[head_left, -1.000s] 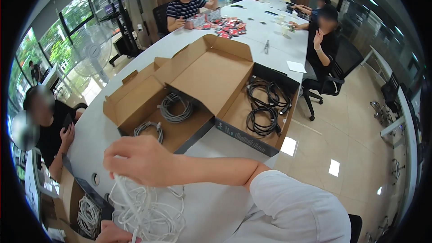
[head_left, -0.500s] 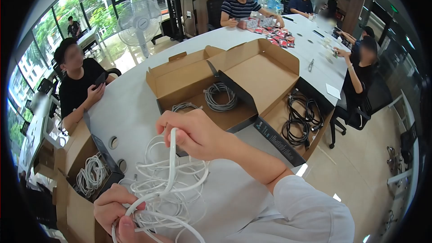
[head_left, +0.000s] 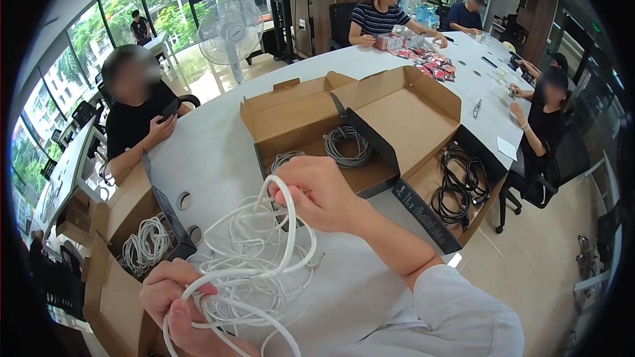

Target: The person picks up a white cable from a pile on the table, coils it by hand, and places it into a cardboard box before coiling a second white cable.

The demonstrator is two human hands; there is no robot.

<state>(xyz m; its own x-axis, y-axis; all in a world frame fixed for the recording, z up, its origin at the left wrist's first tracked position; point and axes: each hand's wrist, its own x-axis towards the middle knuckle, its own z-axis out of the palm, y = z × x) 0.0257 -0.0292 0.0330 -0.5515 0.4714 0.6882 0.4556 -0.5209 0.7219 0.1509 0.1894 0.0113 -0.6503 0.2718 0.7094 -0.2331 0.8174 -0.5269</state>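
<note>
A loose tangle of white cable (head_left: 248, 261) lies on the white table in front of me. At the lower left, my left hand (head_left: 175, 301) is closed around several loops of it. My right hand (head_left: 317, 192) pinches a raised length of the same cable above the tangle, and the cable arcs down from its fingers toward my left hand. Just behind my right hand, an open cardboard box (head_left: 304, 131) holds coiled grey cables (head_left: 347, 147). The ends of the white cable cannot be made out.
Right of centre, another open box (head_left: 426, 215) holds black cables (head_left: 456, 188). At the left, a box (head_left: 119, 201) contains white cable (head_left: 147, 244). Red packets (head_left: 433, 63) lie farther back. Several people sit around the table (head_left: 218, 129); one at the left holds a phone (head_left: 170, 108).
My right hand has drawn the cable to the right, and the arc between my hands has widened. The left hand keeps its hold. The whole view has shifted slightly.
</note>
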